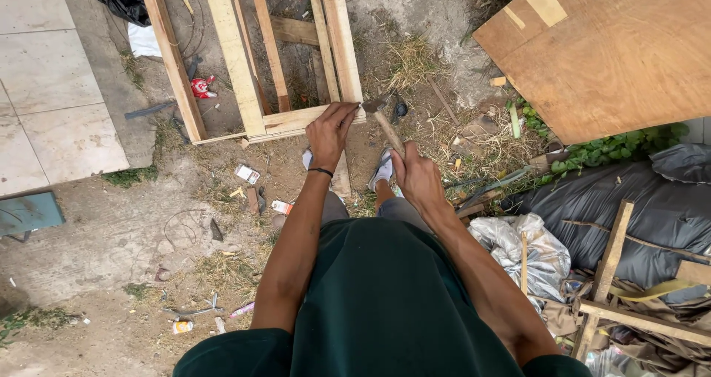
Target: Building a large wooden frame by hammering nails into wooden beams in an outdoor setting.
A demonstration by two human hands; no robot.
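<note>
- The left hand [329, 129] presses its fingers on the near corner of the wooden frame [252, 58] lying on the dirt.
- The right hand [416, 175] is closed round the hammer [381, 114], its head at that corner.
- Short, square taps would suit; those fingers sit close.
- A plywood sheet [615, 51] and a grey tarp [629, 199] crowd the right.
</note>
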